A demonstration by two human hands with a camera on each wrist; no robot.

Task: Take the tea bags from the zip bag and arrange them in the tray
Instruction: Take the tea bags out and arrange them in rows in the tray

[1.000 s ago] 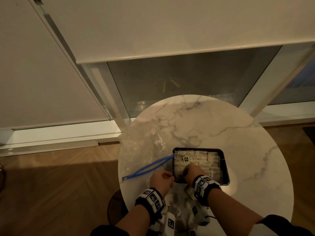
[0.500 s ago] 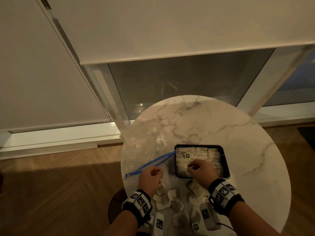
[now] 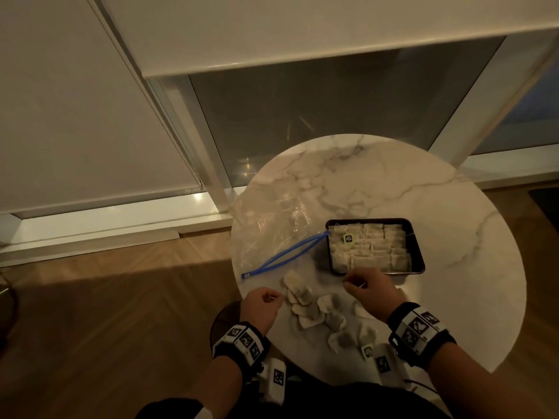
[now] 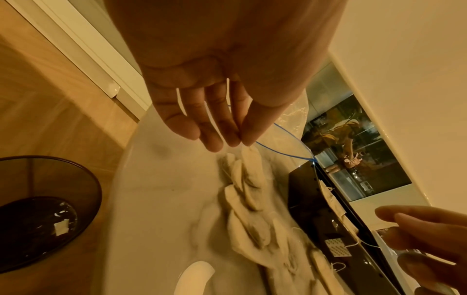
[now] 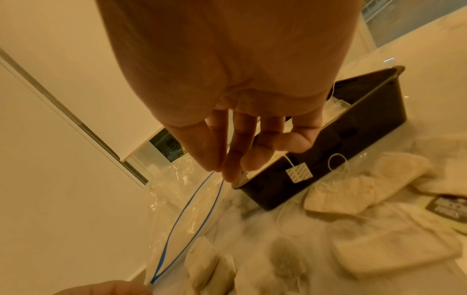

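Both hands, left [image 3: 262,306] and right [image 3: 370,290], fingers loosely extended, nothing gripped, above loose tea bags [image 3: 305,303] beside filled tray [image 3: 419,252].

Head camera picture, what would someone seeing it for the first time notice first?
Probably the black tray, packed with rows of tea bags, near the middle of the round marble table. Next, the loose tea bags scattered at the near edge between the left hand and right hand, and the clear zip bag with its blue seal left of the tray.
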